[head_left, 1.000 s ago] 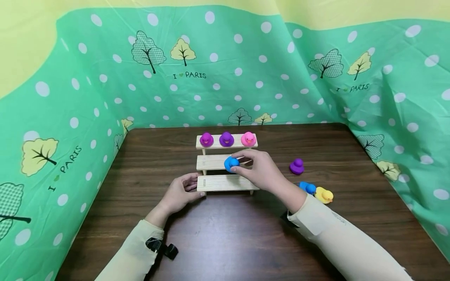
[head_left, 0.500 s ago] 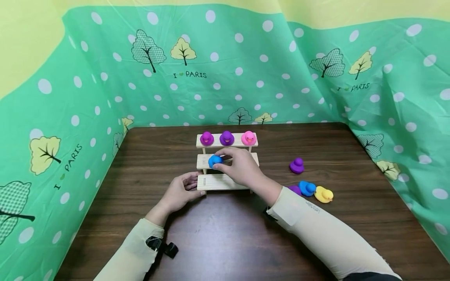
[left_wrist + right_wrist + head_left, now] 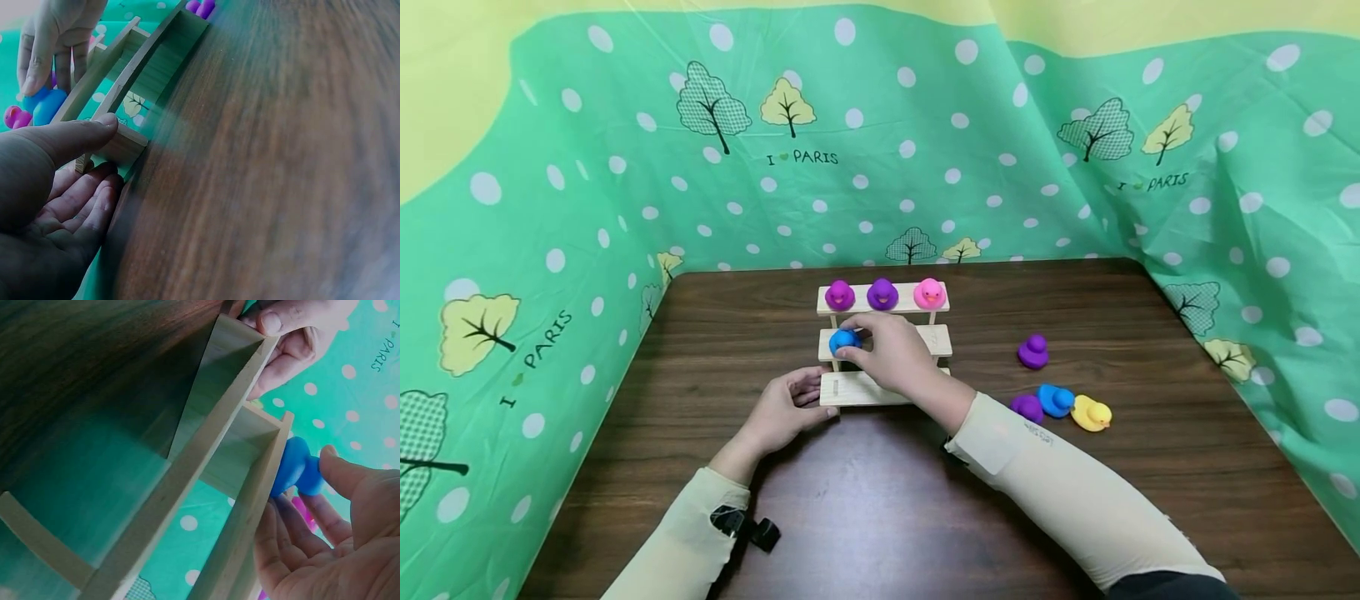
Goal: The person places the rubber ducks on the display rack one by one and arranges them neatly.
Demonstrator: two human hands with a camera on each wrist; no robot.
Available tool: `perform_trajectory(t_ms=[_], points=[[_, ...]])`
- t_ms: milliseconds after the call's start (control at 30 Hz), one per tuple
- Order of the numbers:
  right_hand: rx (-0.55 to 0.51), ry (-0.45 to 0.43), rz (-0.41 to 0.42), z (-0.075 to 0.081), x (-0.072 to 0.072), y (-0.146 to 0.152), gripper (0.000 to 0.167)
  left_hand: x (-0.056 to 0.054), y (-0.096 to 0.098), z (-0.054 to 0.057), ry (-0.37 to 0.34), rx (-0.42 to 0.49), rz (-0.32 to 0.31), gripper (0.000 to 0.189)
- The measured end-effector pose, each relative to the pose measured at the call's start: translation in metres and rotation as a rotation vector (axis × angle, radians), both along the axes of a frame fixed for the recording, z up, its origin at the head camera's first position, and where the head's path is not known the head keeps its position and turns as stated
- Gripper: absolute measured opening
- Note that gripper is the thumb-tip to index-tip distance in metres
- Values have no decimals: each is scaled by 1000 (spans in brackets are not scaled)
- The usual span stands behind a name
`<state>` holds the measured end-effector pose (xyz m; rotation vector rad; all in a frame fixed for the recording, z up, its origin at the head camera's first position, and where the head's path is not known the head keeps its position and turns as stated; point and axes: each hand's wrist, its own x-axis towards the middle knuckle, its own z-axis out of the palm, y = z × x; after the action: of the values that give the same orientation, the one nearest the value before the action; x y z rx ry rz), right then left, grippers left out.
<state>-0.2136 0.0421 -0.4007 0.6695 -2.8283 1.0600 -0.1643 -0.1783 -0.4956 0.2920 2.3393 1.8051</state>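
Note:
A small wooden stand with three steps sits mid-table. At its lower left end my left hand grips the bottom step, thumb in front and fingers behind, as the left wrist view shows. My right hand holds a blue rubber duck between thumb and fingers at the left end of the middle step. In the right wrist view the duck's base meets that step. Along the top step are a magenta duck, a purple duck and a pink duck.
Right of the stand on the dark wooden table lie a purple duck, another purple duck, a blue duck and a yellow duck. A green dotted cloth walls the table's back and sides.
My right hand has carried the blue duck leftward along the middle step to its left end. My left hand has kept its place on the stand.

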Motion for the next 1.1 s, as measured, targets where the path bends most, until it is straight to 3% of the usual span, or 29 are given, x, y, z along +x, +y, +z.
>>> perform_trajectory(t_ms=[267,567,833,1100], points=[[91,53,-16,0,2,-4,33,1,1,-2,6,-1,4,65],[102,46,-23,0,2,-2,36,1,1,-1,5,6,5,66],[61,36,3,2,4,7,45,2,2,0,2,-6,11,66],[4,3,11,12,17,35,40,3,2,1,3,-9,15,66]])
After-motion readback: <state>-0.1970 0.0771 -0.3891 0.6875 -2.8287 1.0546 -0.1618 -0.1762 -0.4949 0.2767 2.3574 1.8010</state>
